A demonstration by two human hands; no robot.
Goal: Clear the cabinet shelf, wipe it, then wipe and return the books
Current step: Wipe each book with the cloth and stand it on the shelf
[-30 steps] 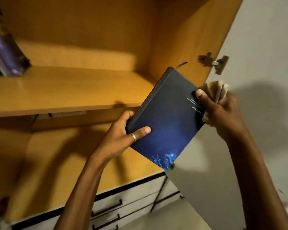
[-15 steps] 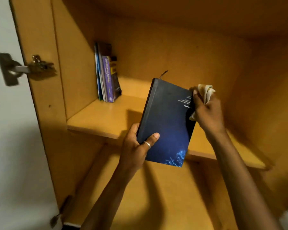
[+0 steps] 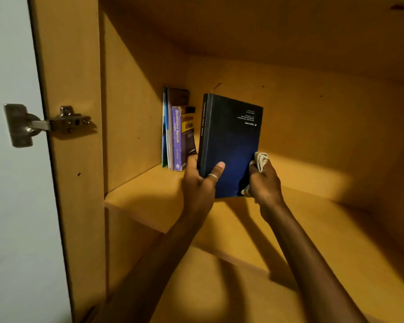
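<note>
Wooden cabinet shelf (image 3: pixel 289 227), few books (image 3: pixel 177 136) upright at its left wall. Left hand (image 3: pixel 200 183) grips dark blue book (image 3: pixel 231 145) by spine, upright; right hand (image 3: pixel 265 183) pinches its other edge, cloth (image 3: pixel 261 160) bunched inside.

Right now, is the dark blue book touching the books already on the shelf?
Apart. The head view shows a strip of cabinet back wall between the dark blue book and the shelved books, and the left hand gripping the spine fills the gap lower down.

You look into an orange-brown wooden cabinet (image 3: pixel 289 38). Its open door (image 3: pixel 9 206) on your left is pale grey, hung on a metal hinge (image 3: pixel 44 124). Warm light falls across the back panel (image 3: pixel 324 127), with shadow deepening toward the top.
</note>
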